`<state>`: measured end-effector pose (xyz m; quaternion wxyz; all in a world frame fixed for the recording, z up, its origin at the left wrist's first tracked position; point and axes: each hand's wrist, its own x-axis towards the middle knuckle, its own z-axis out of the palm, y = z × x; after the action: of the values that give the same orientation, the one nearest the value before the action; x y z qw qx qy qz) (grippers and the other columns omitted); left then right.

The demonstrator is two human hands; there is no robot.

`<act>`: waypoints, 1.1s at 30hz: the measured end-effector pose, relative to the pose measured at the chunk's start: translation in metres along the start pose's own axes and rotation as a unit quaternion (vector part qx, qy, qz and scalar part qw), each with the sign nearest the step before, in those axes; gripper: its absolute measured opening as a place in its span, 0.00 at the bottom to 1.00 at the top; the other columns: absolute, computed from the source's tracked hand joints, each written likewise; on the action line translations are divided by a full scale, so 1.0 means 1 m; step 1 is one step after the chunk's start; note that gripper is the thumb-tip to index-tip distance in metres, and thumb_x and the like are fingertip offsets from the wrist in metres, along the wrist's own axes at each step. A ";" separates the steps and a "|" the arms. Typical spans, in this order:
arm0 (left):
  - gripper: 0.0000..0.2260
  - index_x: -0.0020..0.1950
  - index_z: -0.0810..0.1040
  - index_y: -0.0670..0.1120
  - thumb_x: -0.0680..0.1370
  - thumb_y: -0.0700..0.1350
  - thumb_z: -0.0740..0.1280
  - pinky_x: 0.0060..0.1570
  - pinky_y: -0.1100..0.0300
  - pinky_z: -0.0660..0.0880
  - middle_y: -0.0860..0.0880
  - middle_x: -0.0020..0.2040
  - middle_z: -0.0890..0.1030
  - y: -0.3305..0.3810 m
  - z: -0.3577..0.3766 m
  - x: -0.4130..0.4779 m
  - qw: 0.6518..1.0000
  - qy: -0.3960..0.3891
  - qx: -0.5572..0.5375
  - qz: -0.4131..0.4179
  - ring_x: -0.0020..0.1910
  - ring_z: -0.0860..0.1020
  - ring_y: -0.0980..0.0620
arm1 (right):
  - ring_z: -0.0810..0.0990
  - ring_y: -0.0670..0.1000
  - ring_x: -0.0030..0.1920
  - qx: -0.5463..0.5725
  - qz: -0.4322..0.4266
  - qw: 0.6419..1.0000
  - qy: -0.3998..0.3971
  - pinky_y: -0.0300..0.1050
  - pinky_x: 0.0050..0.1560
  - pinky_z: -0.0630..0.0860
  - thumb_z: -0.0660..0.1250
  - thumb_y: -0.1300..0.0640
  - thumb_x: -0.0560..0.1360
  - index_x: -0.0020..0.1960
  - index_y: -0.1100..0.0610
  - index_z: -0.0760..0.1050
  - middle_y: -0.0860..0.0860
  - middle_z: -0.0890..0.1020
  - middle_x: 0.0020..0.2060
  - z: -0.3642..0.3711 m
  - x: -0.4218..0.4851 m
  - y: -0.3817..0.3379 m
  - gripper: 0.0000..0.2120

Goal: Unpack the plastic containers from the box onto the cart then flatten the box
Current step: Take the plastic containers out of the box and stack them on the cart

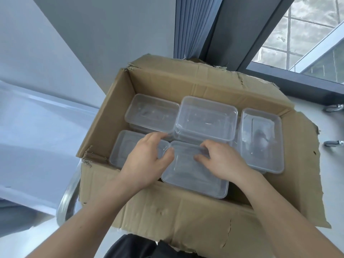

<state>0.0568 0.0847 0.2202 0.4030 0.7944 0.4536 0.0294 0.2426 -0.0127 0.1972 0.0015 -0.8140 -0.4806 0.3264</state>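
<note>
Left hand (147, 161) & right hand (221, 161) clamped on near-mid container (195, 181) — empty, 4 more clear containers (206, 118) in box (167, 84)

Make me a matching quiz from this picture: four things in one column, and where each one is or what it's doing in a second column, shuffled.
Column one
1. cardboard box
2. left hand
3. right hand
4. rightmost container

Column two
A. fingers curled over the far rim of the near-centre container
B. lies along the box's right wall
C. flaps open, clear containers inside
D. lies over the near-left container, thumb at the near-centre one's corner

Pairs: 1-C, 2-D, 3-A, 4-B
</note>
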 end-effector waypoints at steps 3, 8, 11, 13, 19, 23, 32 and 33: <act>0.21 0.72 0.70 0.51 0.80 0.53 0.64 0.56 0.65 0.64 0.57 0.70 0.72 0.004 -0.003 -0.002 1.000 0.013 0.000 -0.013 0.64 0.73 0.52 | 0.78 0.51 0.55 0.016 -0.014 1.000 0.015 0.45 0.45 0.68 0.62 0.42 0.79 0.61 0.50 0.73 0.44 0.79 0.52 -0.006 -0.002 0.001 0.15; 0.24 0.75 0.66 0.50 0.80 0.54 0.63 0.65 0.59 0.67 0.55 0.74 0.69 0.008 -0.012 -0.009 0.999 0.037 -0.013 -0.013 0.70 0.69 0.54 | 0.76 0.47 0.42 0.064 -0.048 0.995 0.061 0.46 0.40 0.69 0.64 0.44 0.79 0.51 0.47 0.74 0.42 0.78 0.39 -0.029 -0.012 -0.001 0.07; 0.28 0.78 0.60 0.50 0.80 0.55 0.63 0.70 0.56 0.66 0.55 0.76 0.64 0.009 -0.017 -0.015 0.995 0.080 -0.062 -0.014 0.74 0.63 0.58 | 0.77 0.45 0.44 0.120 -0.051 0.983 0.126 0.46 0.45 0.72 0.65 0.44 0.78 0.50 0.47 0.76 0.42 0.80 0.42 -0.042 -0.015 -0.002 0.07; 0.32 0.80 0.54 0.50 0.80 0.54 0.64 0.71 0.53 0.66 0.55 0.78 0.61 0.012 -0.021 -0.019 0.985 0.121 -0.117 -0.023 0.75 0.62 0.58 | 0.77 0.43 0.44 0.192 -0.041 0.964 0.181 0.42 0.44 0.72 0.67 0.46 0.78 0.48 0.48 0.76 0.41 0.80 0.41 -0.048 -0.015 -0.006 0.06; 0.34 0.79 0.59 0.51 0.77 0.61 0.65 0.62 0.50 0.75 0.57 0.63 0.79 0.025 -0.026 -0.024 0.951 0.094 -0.287 -0.058 0.55 0.79 0.64 | 0.79 0.41 0.43 0.328 -0.035 0.910 0.253 0.40 0.43 0.72 0.67 0.47 0.77 0.47 0.49 0.76 0.43 0.81 0.41 -0.042 -0.015 -0.033 0.06; 0.11 0.60 0.76 0.54 0.79 0.52 0.63 0.50 0.52 0.80 0.57 0.51 0.84 0.034 -0.020 -0.027 0.941 0.054 -0.334 -0.009 0.49 0.83 0.56 | 0.80 0.43 0.45 0.352 -0.046 0.901 0.249 0.40 0.46 0.75 0.67 0.45 0.77 0.48 0.50 0.77 0.44 0.83 0.42 -0.038 -0.017 -0.044 0.09; 0.18 0.61 0.76 0.54 0.74 0.59 0.62 0.45 0.43 0.82 0.49 0.53 0.83 0.027 -0.011 -0.019 0.933 0.034 -0.357 -0.033 0.51 0.81 0.44 | 0.80 0.43 0.37 0.387 -0.074 0.891 0.227 0.37 0.41 0.76 0.67 0.39 0.75 0.44 0.53 0.77 0.49 0.84 0.37 -0.031 -0.021 -0.036 0.16; 0.17 0.61 0.76 0.54 0.74 0.58 0.62 0.44 0.45 0.82 0.50 0.53 0.83 0.026 -0.010 -0.018 0.933 0.036 -0.358 -0.030 0.50 0.81 0.45 | 0.80 0.45 0.37 0.403 -0.078 0.885 0.219 0.40 0.42 0.77 0.64 0.36 0.75 0.44 0.55 0.78 0.52 0.83 0.38 -0.031 -0.020 -0.032 0.22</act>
<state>0.0606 0.0705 0.2498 0.6447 0.5820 0.4507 0.2062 0.2278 -0.0014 0.2419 0.4599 -0.7538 -0.3574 0.3041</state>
